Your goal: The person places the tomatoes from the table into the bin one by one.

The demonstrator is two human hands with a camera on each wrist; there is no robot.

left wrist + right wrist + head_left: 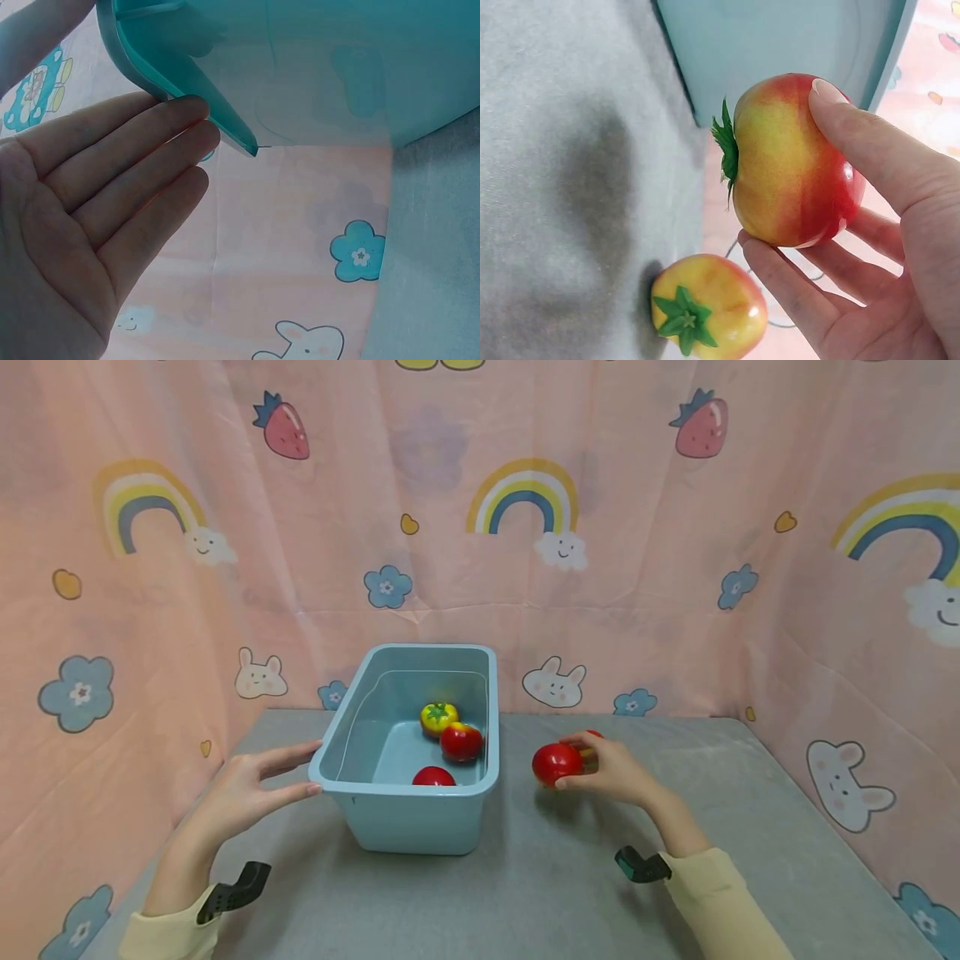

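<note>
My right hand (618, 772) pinches a red and yellow tomato (791, 165) between thumb and fingers, just right of the bin and raised over the table. Its green leafy top points down to the tabletop. A second tomato (720, 292) lies on the table behind it, mostly hidden by the hand in the head view. The fingers of my left hand (236, 797) are straight and touch the rim of the light blue plastic bin (412, 822) near its front left corner. Inside the bin are a yellowish tomato (437, 717), a red and yellow one (461, 742) and a partly hidden red one (434, 777).
The bin stands on a grey tabletop (555, 877), left of the middle. A pink printed curtain (480, 585) hangs close behind the table and along both sides. Black wrist cameras (641, 865) sit at both cuffs.
</note>
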